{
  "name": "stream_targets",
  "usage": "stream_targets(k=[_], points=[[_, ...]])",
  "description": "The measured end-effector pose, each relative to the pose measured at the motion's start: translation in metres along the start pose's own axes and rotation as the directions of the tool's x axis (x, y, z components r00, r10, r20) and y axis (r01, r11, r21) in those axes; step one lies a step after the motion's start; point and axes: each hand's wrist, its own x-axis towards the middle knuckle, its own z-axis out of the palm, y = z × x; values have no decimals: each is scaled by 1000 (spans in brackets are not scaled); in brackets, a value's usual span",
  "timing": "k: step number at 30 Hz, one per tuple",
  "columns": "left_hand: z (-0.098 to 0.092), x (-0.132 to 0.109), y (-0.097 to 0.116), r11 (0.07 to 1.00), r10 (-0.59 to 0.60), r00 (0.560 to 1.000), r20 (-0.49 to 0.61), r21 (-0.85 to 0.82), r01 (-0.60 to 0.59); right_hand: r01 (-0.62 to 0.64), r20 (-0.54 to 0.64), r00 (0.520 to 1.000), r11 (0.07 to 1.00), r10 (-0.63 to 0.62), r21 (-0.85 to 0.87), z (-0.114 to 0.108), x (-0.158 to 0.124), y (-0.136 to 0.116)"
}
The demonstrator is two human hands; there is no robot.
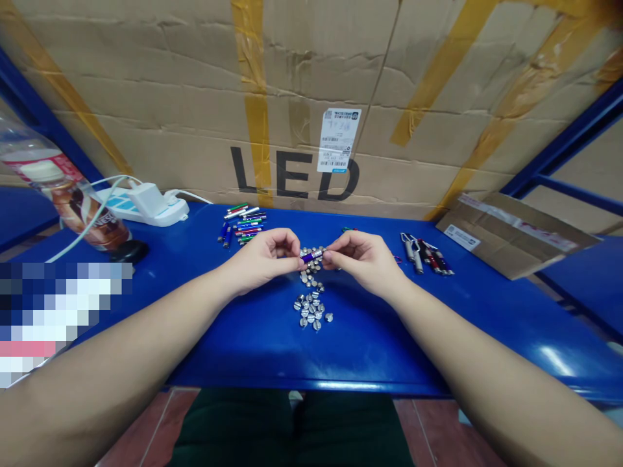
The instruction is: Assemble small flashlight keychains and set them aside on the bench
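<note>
We look from the person's head, forward and down, over the near edge of the glossy blue tabletop, close above it, facing the taped brown cardboard carton beyond its far edge, with a dark-trousered lap along the view's bottom.

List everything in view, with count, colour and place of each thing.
purple mini torch: one, purple, between both hands
slotted screws: many, silver, heaped mid-table
slim torches: many, mixed colours, back left
clip torches: several, silver and red, right
table: one, blue, under everything
power strip: one, white, back left
bottle: one, clear, brown label, far left
cardboard box: one, brown, behind table
left hand: one, bare, at the torch
right hand: one, bare, at the torch
</note>
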Motion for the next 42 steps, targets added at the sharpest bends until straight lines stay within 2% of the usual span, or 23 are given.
stream_targets(k=[7, 16, 23, 30, 33, 36, 42], points=[[-2, -1, -1, 998, 27, 999, 38, 61, -29, 28, 68, 997, 1000, -29, 10, -1, -1, -2], [-1, -2, 1, 999, 18, 998, 56, 29, -20, 83, 113, 990, 996, -85, 25, -5, -1, -3], [-2, -3, -1, 1000, -3, 995, 101, 3, 3, 138, 123, 983, 990, -135, -12, -5, -1, -2], [-2, -2, -2, 1000, 16, 991, 130, -19, -14, 200, 131, 974, 971, -183, -129, -5, -3, -3], [-2, -2, -2, 999, 25, 986, 164, -26, -21, 307, 168, 946, 932, -276, -193, -5, -2, -3], [-2, -3, -2, 998, 47, 980, 193, 31, -54, 433, 220, 898, 859, -382, -275, -5, -2, -4], [-4, -4, -6, 990, 99, 971, 218, 76, -118, 618, 350, 786, 630, -510, -471, -5, -4, -8]])
